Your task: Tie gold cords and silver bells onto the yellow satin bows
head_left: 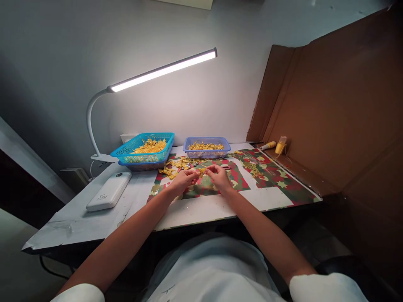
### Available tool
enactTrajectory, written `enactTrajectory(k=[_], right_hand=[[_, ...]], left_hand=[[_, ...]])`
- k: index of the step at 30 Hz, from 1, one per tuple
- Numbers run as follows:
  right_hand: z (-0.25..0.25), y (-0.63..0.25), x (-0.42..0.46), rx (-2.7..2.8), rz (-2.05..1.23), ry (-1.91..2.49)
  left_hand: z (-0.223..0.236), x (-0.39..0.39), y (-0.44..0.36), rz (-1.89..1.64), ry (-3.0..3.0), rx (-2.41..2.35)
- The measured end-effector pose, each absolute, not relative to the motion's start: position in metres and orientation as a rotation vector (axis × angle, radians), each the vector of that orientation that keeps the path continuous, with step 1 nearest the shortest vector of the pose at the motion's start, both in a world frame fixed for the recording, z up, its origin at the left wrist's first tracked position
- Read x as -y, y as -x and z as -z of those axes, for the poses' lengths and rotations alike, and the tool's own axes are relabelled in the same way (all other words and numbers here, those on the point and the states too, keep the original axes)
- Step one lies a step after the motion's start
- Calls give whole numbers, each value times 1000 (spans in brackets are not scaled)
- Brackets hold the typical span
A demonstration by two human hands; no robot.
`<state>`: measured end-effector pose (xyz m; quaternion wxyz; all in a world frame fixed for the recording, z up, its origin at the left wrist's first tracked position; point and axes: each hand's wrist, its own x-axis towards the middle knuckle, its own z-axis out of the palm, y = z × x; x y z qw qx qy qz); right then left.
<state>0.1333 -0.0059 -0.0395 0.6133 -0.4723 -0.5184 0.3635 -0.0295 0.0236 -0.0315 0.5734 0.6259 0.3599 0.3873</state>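
Observation:
My left hand [184, 179] and my right hand [219, 176] meet over the patterned red-and-green mat [277, 184]. Between their fingertips they pinch a small yellow piece [200, 171]. A thin strand seems to run from it toward my right hand, too fine to make out. Loose yellow pieces [171, 170] lie on the mat just beyond my left hand. A turquoise basket [138, 156] of yellow pieces stands behind them, and a blue-violet basket [206, 152] of yellow pieces is behind my hands.
A white desk lamp [163, 70] arches over the table from the left. A white power bank [108, 191] lies at left. Yellow thread spools [280, 146] rest by a brown cardboard wall [330, 105] on the right. More yellow bits [253, 168] lie on the mat.

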Motion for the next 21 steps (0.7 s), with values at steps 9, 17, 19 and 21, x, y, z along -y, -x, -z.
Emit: enactTrajectory(k=[9, 17, 19, 21], right_hand=[[29, -144, 26, 1267, -418, 1120], [43, -117, 23, 1658, 38, 1308], [44, -116, 22, 1631, 66, 1313], [41, -119, 22, 1590, 68, 1258]], left_hand=[[31, -28, 34, -1098, -1590, -1034], [37, -24, 31, -1223, -1963, -1181], [37, -21, 29, -1231, -2039, -1211], [36, -19, 28, -1250, -2105, -1232]])
